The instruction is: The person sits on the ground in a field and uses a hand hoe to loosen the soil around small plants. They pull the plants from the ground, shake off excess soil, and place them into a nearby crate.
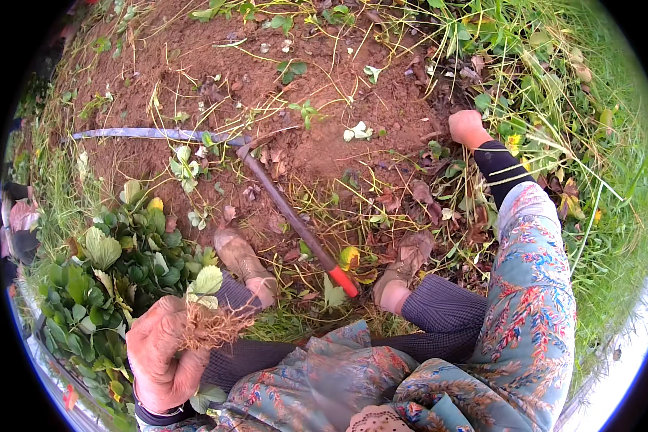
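My left hand [164,351], at the lower left, grips an uprooted strawberry plant with a bushy clump of brown roots [216,324] and a few pale green leaves [206,281]. At the right, my right hand [467,128] is curled into a fist low among runners and leaves at the bed's edge. Its fingertips are hidden, so whether anything is inside the fist cannot be seen. Between my feet, a hand tool [297,216] with a brown handle and red end lies on the ground, its thin metal head away from me.
Leafy strawberry plants [113,264] are heaped at my left. A flat bluish strip [151,133] crosses the reddish soil [313,156], meeting the tool's head. My muddy shoes [243,254] stand either side of the handle. Tall grass [610,216] grows at right. Another person [21,221] is partly visible at far left.
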`<action>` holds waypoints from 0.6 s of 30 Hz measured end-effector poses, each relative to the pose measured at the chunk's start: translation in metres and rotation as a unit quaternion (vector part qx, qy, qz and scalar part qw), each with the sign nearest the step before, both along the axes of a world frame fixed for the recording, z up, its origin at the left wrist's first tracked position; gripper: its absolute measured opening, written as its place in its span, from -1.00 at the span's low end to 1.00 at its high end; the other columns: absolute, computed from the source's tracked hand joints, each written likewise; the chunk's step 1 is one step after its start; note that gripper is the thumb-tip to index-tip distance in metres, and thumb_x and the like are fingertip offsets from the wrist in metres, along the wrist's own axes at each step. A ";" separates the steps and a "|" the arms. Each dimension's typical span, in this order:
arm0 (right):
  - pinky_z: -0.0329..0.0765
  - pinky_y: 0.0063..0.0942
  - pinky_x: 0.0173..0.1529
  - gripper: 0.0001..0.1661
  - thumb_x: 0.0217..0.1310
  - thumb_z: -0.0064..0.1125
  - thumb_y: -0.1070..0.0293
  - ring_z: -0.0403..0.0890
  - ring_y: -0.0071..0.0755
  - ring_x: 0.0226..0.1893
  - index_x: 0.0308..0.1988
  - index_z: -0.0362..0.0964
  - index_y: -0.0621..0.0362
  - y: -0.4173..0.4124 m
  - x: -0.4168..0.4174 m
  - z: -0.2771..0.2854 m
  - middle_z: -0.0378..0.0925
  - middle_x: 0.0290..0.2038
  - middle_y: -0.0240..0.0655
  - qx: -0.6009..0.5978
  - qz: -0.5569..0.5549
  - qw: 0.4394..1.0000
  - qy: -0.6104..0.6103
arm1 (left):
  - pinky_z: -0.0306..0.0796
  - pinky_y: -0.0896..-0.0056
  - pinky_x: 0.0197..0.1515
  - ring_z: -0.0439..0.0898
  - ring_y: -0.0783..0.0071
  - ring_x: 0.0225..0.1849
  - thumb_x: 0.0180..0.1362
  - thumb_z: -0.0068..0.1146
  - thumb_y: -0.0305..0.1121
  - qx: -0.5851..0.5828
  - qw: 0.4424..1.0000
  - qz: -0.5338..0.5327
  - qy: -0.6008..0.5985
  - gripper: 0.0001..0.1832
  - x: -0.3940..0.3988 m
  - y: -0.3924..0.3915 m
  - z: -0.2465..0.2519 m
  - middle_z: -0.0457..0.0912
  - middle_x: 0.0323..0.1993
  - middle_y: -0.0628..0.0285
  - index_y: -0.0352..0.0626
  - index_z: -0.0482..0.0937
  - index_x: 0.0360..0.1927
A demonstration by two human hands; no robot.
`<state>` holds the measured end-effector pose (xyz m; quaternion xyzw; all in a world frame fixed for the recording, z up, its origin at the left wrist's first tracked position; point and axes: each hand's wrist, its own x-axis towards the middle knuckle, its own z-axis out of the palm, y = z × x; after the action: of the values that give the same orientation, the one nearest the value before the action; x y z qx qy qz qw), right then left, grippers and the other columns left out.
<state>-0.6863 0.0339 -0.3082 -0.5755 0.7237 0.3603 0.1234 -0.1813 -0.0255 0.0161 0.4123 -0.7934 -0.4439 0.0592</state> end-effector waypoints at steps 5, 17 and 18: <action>0.45 -0.30 -0.06 -0.63 -0.13 -0.04 0.35 0.50 -0.08 -0.10 -0.24 0.50 0.18 -0.019 -0.002 0.006 0.49 -0.15 -0.07 0.017 -0.200 0.979 -0.026 | 0.33 0.45 -0.45 0.46 0.25 -0.51 -0.27 0.17 -0.57 -0.019 1.000 -0.014 0.000 -0.76 0.004 0.003 0.003 0.50 -0.51 0.14 -0.30 0.49 -0.41; 0.47 -0.29 -0.11 -0.71 -0.07 -0.07 0.36 0.52 -0.08 -0.16 -0.33 0.54 0.17 -0.009 -0.013 -0.011 0.52 -0.23 -0.08 0.019 -0.124 0.991 -0.042 | 0.31 0.50 -0.48 0.45 0.38 -0.55 -0.21 0.14 -0.53 -0.026 0.998 0.003 0.049 -0.86 0.014 0.008 0.009 0.49 -0.58 0.19 -0.31 0.49 -0.50; 0.48 -0.30 -0.12 -0.72 -0.07 -0.06 0.36 0.53 -0.08 -0.17 -0.34 0.54 0.17 -0.008 -0.012 -0.012 0.52 -0.23 -0.09 0.016 -0.101 0.994 -0.044 | 0.32 0.50 -0.48 0.46 0.38 -0.55 -0.21 0.14 -0.51 -0.027 0.999 -0.006 0.046 -0.86 0.015 0.008 0.010 0.50 -0.58 0.19 -0.31 0.49 -0.50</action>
<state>-0.6982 0.0258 -0.3197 -0.5127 0.7661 0.3317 0.2004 -0.1665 -0.0179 0.0260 0.3845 -0.8042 -0.4410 0.1044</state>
